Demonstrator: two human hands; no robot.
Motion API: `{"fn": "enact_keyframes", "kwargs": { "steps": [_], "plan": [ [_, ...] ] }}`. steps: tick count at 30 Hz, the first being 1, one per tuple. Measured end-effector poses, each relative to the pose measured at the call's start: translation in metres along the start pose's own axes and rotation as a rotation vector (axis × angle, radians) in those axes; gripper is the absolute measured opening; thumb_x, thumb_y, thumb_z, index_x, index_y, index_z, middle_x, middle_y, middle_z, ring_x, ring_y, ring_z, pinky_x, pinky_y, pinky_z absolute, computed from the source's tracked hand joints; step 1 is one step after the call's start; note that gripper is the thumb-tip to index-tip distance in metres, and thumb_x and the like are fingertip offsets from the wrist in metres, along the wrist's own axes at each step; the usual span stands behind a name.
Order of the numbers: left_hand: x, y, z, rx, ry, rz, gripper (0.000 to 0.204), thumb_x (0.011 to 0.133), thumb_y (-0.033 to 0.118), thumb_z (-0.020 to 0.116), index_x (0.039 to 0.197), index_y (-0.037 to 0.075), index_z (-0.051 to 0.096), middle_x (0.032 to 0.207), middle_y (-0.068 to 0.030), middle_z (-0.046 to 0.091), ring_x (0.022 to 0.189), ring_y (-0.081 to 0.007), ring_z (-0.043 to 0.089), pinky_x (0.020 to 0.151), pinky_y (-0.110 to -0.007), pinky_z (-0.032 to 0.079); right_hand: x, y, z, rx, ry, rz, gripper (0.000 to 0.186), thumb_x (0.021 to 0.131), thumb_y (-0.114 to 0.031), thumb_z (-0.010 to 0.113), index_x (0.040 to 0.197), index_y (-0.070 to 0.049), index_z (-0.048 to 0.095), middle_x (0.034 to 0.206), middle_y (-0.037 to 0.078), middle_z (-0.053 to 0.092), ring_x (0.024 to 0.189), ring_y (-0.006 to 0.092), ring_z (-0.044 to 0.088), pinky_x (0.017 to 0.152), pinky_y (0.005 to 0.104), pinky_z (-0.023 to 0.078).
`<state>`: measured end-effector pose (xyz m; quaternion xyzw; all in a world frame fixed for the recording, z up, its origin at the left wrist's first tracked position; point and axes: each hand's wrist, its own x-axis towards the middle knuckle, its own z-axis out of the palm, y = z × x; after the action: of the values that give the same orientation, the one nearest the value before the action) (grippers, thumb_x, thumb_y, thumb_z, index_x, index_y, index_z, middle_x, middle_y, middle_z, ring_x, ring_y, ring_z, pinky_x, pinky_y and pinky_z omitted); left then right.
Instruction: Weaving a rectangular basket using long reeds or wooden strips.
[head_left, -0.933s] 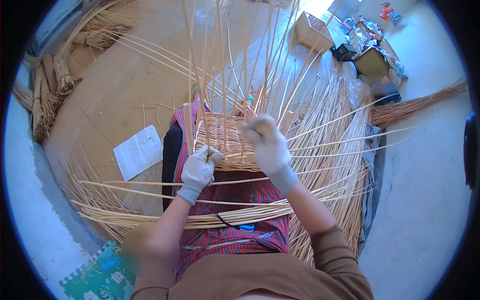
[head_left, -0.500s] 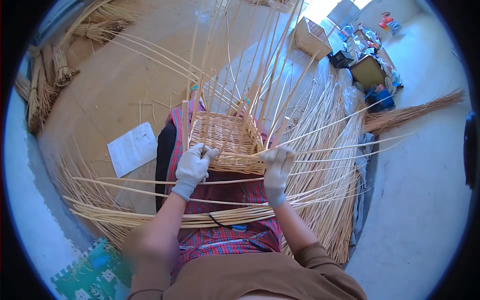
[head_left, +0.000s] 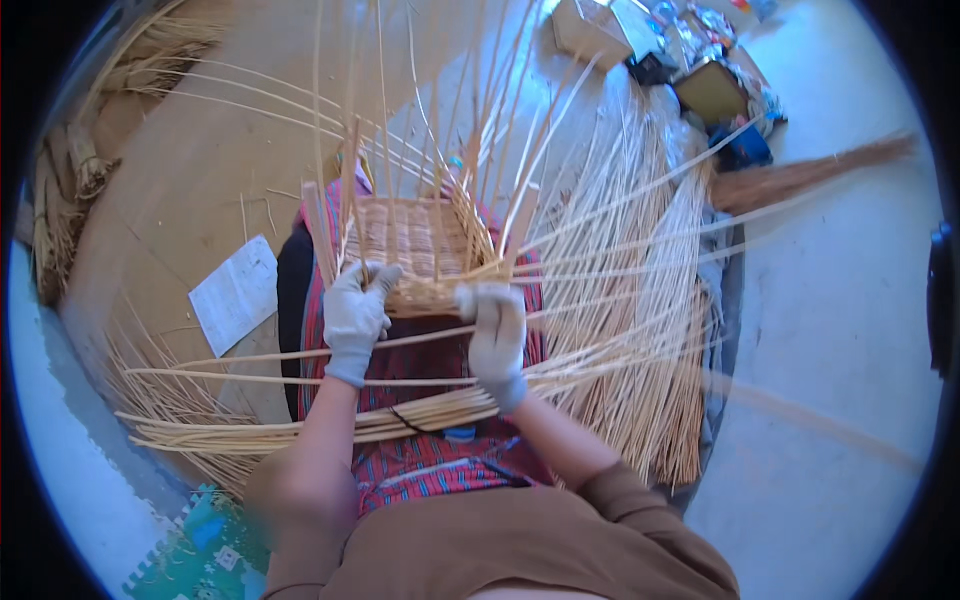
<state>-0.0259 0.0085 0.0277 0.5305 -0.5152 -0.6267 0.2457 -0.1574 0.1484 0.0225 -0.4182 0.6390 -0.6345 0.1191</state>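
Observation:
A partly woven wicker basket (head_left: 415, 235) rests on my lap, tan willow rods rising from its sides and a flat wooden stick at each near corner. My left hand (head_left: 355, 318), in a pale work glove, is closed at the near left of the rim, thumb and finger around an upright willow rod. On the right part of the near rim is my right hand (head_left: 497, 335), also gloved and slightly blurred. Its fingers curl around a willow rod at the weave; the exact grip is partly hidden. Long loose rods (head_left: 625, 262) stretch rightward from the basket.
A tied bundle of rods (head_left: 250, 435) lies across my lap. Many pale rods (head_left: 640, 370) spread at the right, beside a brown bundle (head_left: 810, 175). Paper (head_left: 235, 295) lies on the floor at left. Boxes (head_left: 590, 35) and clutter stand at far right.
The whole view has shifted, so the basket sits farther left and higher. My right hand has moved left along the near rim, away from the right corner. My left hand keeps its place on the basket.

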Motion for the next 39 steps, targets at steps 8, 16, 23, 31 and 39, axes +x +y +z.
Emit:
{"fn": "enact_keyframes", "kwargs": {
  "steps": [8, 16, 23, 31, 39],
  "plan": [
    [-0.003, 0.012, -0.011, 0.104, 0.004, 0.023, 0.053, 0.098, 0.026, 0.075, 0.145, 0.009, 0.059, 0.078, -0.0043, 0.064, 0.042, -0.0094, 0.053, 0.035, -0.026, 0.040, 0.036, -0.001, -0.059, 0.447, -0.109, 0.363, 0.009, 0.109, -0.011, 0.055, 0.117, -0.006, 0.057, 0.103, 0.010, 0.071, 0.106, 0.0220, 0.072, 0.104, 0.0407, 0.059],
    [0.016, 0.031, 0.035, 0.249, -0.522, 0.038, 0.033, 0.106, 0.021, 0.061, 0.135, 0.005, 0.059, 0.105, -0.0127, 0.072, 0.061, -0.0181, 0.071, 0.050, -0.030, 0.058, 0.041, 0.023, -0.109, 0.486, 0.221, 0.459, 0.008, 0.101, -0.003, 0.066, 0.107, -0.005, 0.062, 0.104, 0.012, 0.074, 0.099, 0.0216, 0.074, 0.088, 0.0398, 0.066],
    [0.006, 0.018, 0.055, 0.286, -0.321, -0.038, 0.047, 0.107, 0.044, 0.057, 0.117, 0.000, 0.067, 0.074, -0.0115, 0.072, 0.052, -0.0188, 0.070, 0.045, -0.031, 0.054, 0.174, -0.041, 0.002, -0.145, -0.114, -0.233, 0.053, 0.092, 0.008, 0.066, 0.142, -0.006, 0.059, 0.123, 0.012, 0.069, 0.111, 0.0139, 0.066, 0.093, 0.0296, 0.054],
    [0.023, 0.011, 0.057, 0.300, -0.308, 0.046, 0.048, 0.106, 0.045, 0.059, 0.110, -0.003, 0.067, 0.072, -0.0129, 0.072, 0.053, -0.0213, 0.071, 0.048, -0.034, 0.056, 0.099, 0.017, -0.039, 0.668, 0.189, 0.040, 0.025, 0.110, -0.027, 0.051, 0.123, -0.006, 0.056, 0.087, 0.003, 0.063, 0.073, 0.0165, 0.066, 0.066, 0.0334, 0.057],
    [0.031, 0.030, 0.068, 0.256, -0.139, 0.245, 0.026, 0.091, 0.020, 0.082, 0.103, 0.006, 0.065, 0.074, -0.0037, 0.067, 0.065, -0.0153, 0.067, 0.060, -0.034, 0.053, 0.062, -0.038, -0.038, 0.049, 0.242, 0.019, 0.028, 0.115, -0.026, 0.042, 0.117, -0.002, 0.057, 0.081, 0.006, 0.061, 0.074, 0.0178, 0.065, 0.074, 0.0331, 0.056]
  ]
}}
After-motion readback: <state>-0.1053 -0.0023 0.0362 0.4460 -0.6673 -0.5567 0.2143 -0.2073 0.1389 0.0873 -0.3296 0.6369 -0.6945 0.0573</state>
